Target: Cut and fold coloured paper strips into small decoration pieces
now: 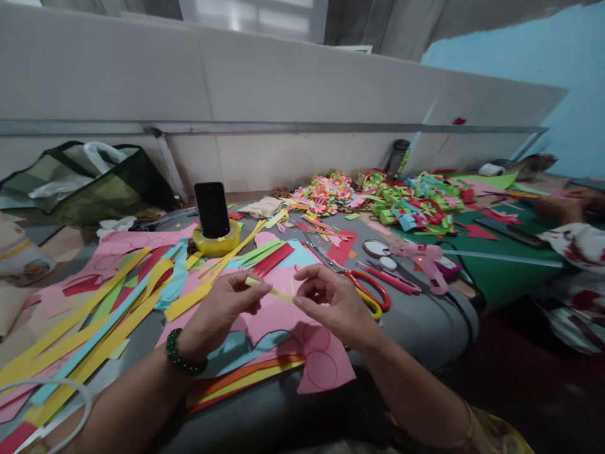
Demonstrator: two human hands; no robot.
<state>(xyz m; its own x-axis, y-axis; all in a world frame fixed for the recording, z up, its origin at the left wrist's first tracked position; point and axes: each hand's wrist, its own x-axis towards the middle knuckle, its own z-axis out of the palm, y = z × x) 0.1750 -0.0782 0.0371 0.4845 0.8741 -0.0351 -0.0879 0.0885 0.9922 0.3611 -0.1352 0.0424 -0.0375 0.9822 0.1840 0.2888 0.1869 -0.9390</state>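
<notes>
A thin pale-yellow strip [282,294] is pinched by both left hand [229,301] and right hand [336,304] above a grey, paper-strewn table [418,321], backed by a long whitish partition [302,82].

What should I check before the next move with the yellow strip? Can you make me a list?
1. Left grip: left hand pinches one end of the pale yellow, thin flat strip. Ok.
2. Right grip: right hand pinches the other end. Ok.
3. Sharp things: the orange-handled metal scissors lie loose, in neither hand. Ok.
4. Heat: the pink plastic glue gun lies apart from both hands. Whether it's hot: cannot tell.
5. Clear space below: the flat pink sheet with drawn circles and other coloured pieces lie there. Not ok, if you want it bare.
</notes>
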